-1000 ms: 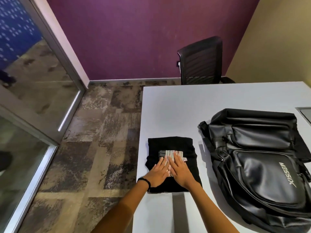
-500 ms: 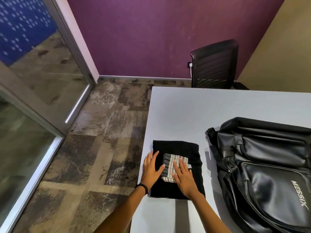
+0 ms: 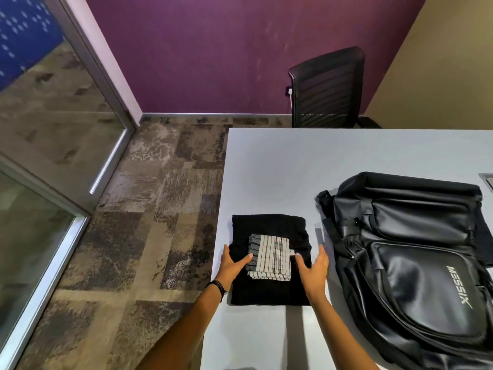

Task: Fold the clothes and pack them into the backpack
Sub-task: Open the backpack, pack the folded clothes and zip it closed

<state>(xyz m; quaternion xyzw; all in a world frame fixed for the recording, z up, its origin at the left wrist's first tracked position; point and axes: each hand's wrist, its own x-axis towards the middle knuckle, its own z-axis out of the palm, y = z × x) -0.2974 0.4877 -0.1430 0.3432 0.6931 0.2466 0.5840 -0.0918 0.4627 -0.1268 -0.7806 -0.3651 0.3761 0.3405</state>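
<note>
**Folded stack of 2 pieces, lower centre of frame, awaiting packing**

1. Left hand (image 3: 234,265): lower centre, against the left edge of the stack. Fingers straight along that edge, thumb laid across the top and touching the striped cloth. Dark band (image 3: 218,287) on the wrist. Whether the fingertips are tucked under the fabric cannot be told.

2. Right hand (image 3: 313,271): at the right edge of the stack, spread, fingers straight and pointing up-frame, thumb resting on the black fabric. It grips nothing.

3. Black garment (image 3: 266,292): folded to a flat rectangle on the tabletop (image 3: 280,166), near its left edge. Judged soft, light and limp, so it is likely to sag or unfold if lifted by 1 corner.

4. Striped cloth (image 3: 270,256): small white-and-dark folded piece lying on top of the black garment, between the 2 hands. Judged loose, so it may slide off if the stack tilts.

5. Suggested hold: slide both hands under opposite sides, thumbs pinning the striped cloth from above, and carry the stack level.

6. Backpack (image 3: 416,263): black, smooth leather-look, lying flat at the right of the frame, just beside the stack. No open compartment shows, so it probably needs unzipping first.

7. Office chair (image 3: 328,89): black mesh back, upper centre-right, beyond the tabletop's far edge.
</note>
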